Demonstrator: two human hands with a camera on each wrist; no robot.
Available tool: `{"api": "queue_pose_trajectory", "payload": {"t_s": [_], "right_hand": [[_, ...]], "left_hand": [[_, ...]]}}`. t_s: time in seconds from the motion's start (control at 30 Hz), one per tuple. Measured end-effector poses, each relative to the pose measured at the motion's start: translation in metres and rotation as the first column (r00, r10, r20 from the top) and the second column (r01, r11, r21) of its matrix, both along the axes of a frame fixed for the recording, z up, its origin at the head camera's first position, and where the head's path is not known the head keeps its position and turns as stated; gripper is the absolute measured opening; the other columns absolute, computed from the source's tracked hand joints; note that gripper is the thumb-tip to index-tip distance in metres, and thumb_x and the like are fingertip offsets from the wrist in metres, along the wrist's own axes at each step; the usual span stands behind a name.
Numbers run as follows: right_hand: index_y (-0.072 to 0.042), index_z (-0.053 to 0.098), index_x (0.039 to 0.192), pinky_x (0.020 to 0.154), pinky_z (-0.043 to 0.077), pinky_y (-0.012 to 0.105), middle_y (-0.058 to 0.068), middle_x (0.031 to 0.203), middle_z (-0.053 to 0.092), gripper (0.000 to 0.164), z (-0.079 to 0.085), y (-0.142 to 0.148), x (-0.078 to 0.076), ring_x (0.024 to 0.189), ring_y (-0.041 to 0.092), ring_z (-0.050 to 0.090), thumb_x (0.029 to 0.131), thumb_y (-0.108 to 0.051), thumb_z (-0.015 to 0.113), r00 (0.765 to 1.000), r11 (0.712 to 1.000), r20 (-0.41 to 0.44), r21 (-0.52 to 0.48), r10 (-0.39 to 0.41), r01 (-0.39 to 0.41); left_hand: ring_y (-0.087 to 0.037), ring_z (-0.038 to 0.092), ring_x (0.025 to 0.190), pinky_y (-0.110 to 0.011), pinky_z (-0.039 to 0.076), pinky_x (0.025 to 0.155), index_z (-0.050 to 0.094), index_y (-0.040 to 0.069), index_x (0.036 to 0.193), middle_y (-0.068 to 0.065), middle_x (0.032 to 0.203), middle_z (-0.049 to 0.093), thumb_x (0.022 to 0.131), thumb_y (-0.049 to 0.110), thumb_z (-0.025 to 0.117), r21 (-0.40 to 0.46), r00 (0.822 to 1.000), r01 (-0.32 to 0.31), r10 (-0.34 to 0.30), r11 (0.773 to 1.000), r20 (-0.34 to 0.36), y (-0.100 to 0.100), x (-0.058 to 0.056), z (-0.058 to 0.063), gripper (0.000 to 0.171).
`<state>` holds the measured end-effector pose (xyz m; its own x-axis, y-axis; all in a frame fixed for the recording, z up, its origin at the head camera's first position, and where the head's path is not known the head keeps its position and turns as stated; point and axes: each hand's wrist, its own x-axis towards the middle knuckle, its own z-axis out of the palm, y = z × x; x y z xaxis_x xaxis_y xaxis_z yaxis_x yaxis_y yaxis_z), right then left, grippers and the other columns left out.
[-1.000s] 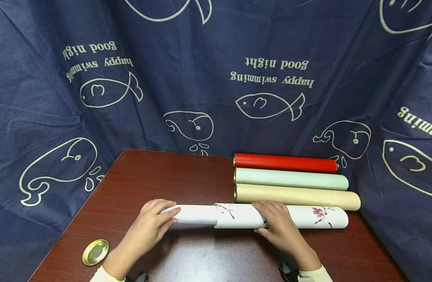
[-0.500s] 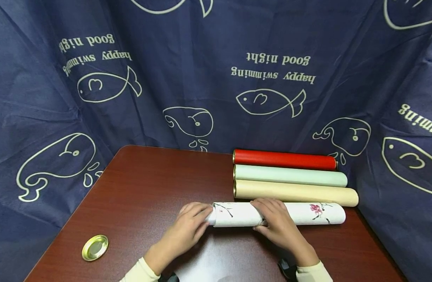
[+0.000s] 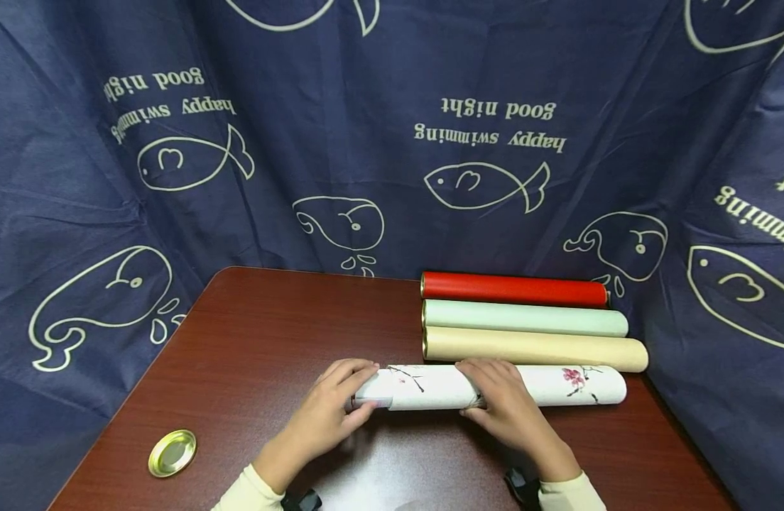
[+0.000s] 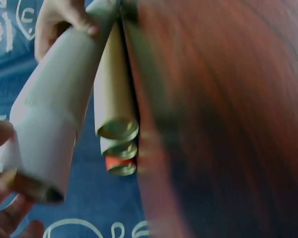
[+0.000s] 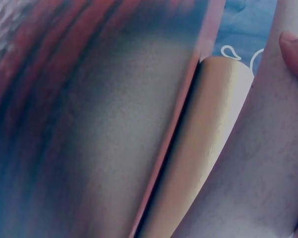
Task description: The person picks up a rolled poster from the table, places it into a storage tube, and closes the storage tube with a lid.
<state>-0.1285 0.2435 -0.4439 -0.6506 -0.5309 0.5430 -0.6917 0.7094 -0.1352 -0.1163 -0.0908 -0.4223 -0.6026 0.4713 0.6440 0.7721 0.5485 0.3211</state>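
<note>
A white paper tube (image 3: 430, 388) printed with plum blossoms lies across the table, its open end to the left. Out of that end sticks a short length of a rolled white sheet of paper (image 3: 374, 387). My left hand (image 3: 328, 404) holds the roll by its outer end, thumb on the near side and fingers over the far side. The roll's hollow end (image 4: 35, 187) shows in the left wrist view. Around the middle of the tube, my right hand (image 3: 503, 397) grips with thumb and fingers. Much of the roll is hidden inside the tube.
Behind the white tube lie a cream tube (image 3: 532, 349), a pale green tube (image 3: 526, 317) and a red tube (image 3: 513, 289), side by side. A round gold lid (image 3: 172, 454) rests at the table's left. A blue patterned curtain (image 3: 366, 128) hangs behind and beside the table.
My left hand has moved right, and much more of the paper roll is now inside the tube. Since half a second ago the hand has drawn back slightly left. The right hand keeps its grip.
</note>
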Motion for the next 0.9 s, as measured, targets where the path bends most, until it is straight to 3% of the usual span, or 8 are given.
{"api": "queue_pose_trajectory", "payload": {"t_s": [0.2,0.37,0.67,0.9], "right_hand": [[-0.008,0.061,0.129,0.096,0.037,0.051,0.009,0.125,0.063,0.079,0.001,0.000,0.000,0.114,0.030,0.057,0.058,-0.023,0.092,1.000,1.000,-0.004,-0.007,0.004,-0.004],[-0.010,0.061,0.129,0.097,0.036,0.051,0.008,0.125,0.063,0.078,0.001,0.001,0.001,0.115,0.029,0.057,0.059,-0.025,0.091,1.000,1.000,0.001,-0.007,0.001,-0.001],[-0.010,0.062,0.128,0.098,0.036,0.050,0.007,0.125,0.063,0.077,-0.001,-0.001,0.002,0.116,0.028,0.057,0.058,-0.025,0.092,1.000,1.000,0.000,-0.007,-0.002,0.002],[-0.010,0.062,0.128,0.098,0.036,0.048,0.007,0.125,0.063,0.078,-0.002,-0.003,0.004,0.115,0.028,0.057,0.058,-0.026,0.092,1.000,1.000,-0.013,-0.004,0.000,0.000]], "left_hand": [[-0.020,0.055,0.121,-0.041,0.050,0.097,0.068,0.010,0.122,-0.001,0.129,0.058,0.078,0.017,0.086,0.001,0.993,-0.054,0.054,0.999,0.102,-0.024,0.004,0.004,0.049],[-0.019,0.055,0.122,-0.042,0.050,0.097,0.067,0.011,0.124,0.001,0.131,0.058,0.082,0.021,0.084,-0.019,0.985,-0.062,0.064,0.998,0.160,-0.029,0.006,0.000,0.046],[-0.020,0.060,0.119,-0.040,0.050,0.097,0.066,0.008,0.124,-0.001,0.128,0.062,0.083,0.016,0.082,0.045,0.985,0.000,-0.008,0.999,0.171,-0.016,0.006,-0.008,0.045],[-0.021,0.061,0.117,-0.040,0.050,0.098,0.066,0.007,0.123,-0.004,0.124,0.065,0.084,0.016,0.080,0.113,0.980,0.022,-0.044,0.993,0.196,0.006,0.005,-0.013,0.043]]}}
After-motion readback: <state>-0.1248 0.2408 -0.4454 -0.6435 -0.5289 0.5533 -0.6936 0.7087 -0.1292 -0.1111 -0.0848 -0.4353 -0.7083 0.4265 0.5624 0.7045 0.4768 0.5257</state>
